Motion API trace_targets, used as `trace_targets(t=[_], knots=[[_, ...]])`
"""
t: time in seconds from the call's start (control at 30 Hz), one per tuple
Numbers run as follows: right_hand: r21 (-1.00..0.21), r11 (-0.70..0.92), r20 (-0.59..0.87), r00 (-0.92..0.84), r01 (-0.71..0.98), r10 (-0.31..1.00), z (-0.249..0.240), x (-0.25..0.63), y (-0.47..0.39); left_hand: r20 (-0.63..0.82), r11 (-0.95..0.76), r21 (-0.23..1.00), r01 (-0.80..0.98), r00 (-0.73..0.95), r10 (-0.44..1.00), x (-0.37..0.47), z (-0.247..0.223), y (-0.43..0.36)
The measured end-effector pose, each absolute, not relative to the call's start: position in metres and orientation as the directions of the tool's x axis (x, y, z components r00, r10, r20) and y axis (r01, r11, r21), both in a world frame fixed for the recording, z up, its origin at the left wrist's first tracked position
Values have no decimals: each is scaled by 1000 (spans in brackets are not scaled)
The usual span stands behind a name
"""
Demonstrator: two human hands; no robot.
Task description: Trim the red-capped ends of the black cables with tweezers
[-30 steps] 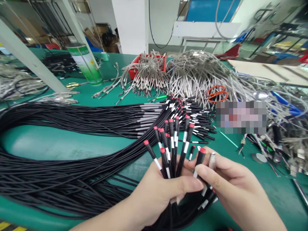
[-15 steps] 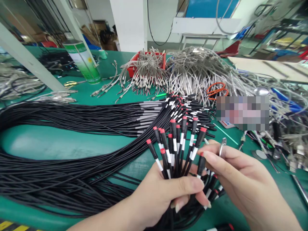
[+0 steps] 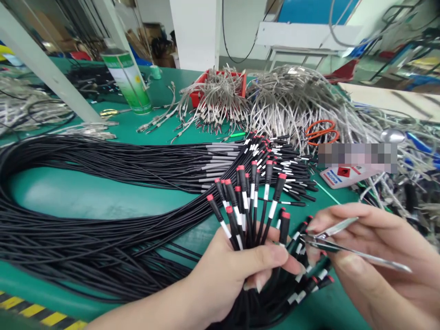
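light: bright, even overhead | shadows: soft | edges: bowed, blurred, perhaps motion | patch: pixelated

Bare green mat left; grey cable heap blocks beyond.

Red-capped black cable ends fan upright; steel tweezers lie level beside them.

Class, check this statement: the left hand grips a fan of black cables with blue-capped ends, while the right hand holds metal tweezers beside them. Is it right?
Not quite. The head view shows the black cables in the left hand have red-capped ends, not blue. The rest stands: the right hand holds metal tweezers beside them.
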State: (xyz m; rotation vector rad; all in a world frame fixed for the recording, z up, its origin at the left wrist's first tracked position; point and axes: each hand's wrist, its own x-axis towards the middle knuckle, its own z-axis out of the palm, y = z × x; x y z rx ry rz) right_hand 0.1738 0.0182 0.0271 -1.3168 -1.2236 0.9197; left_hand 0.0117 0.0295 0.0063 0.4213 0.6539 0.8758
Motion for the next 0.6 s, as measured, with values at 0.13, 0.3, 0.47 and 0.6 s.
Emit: trace_targets(t=[0.13, 0.3, 0.47, 0.6], knots=[[-957, 204, 221, 63, 207, 973, 26, 176, 15, -351, 580, 590, -562, 468, 811, 11, 7, 29], [-942, 262, 257, -52, 211, 965, 20, 182, 15, -328, 565, 605, -561, 471, 819, 12, 8, 30], [-926, 295, 268, -138, 236, 953, 17, 185, 18, -307, 548, 625, -556, 470, 828, 11, 8, 30], [-910, 270, 252, -98, 314, 963, 17, 186, 17, -304, 546, 602, -582, 465, 831, 11, 7, 30]])
